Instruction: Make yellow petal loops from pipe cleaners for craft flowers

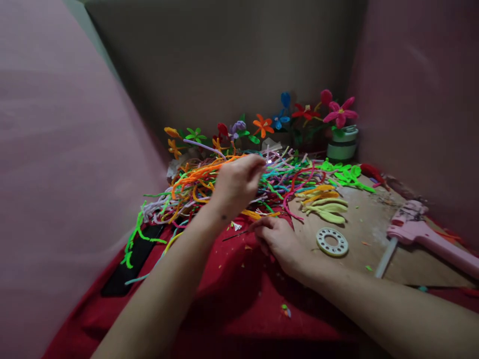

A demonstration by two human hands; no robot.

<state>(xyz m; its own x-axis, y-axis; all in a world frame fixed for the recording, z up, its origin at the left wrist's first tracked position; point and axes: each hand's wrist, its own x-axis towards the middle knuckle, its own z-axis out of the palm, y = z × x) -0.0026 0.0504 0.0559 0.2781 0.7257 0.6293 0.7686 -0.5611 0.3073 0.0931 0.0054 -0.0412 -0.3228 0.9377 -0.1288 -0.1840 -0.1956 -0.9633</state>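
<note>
My left hand [239,180] is over a tangled heap of multicoloured pipe cleaners [204,174], fingers curled and pinched together. Whatever lies between those fingertips is hidden by the hand. Lower and to the right, my right hand [279,244] is closed just above the red cloth, its fingertips pinched at the end of a thin dark wire-like piece [235,236]. A small white tuft [236,226] lies near that piece. Yellow pipe-cleaner petals [327,210] and a round white disc with holes [332,242] are right of my right hand.
A pink glue gun [415,227] rests on a brown board [359,264] at right. Bright green pieces [348,174] lie at the board's back. Pipe-cleaner flowers [263,125] and a green pot [342,144] stand behind. A black phone-like slab [130,269] is at left on the red cloth [232,309].
</note>
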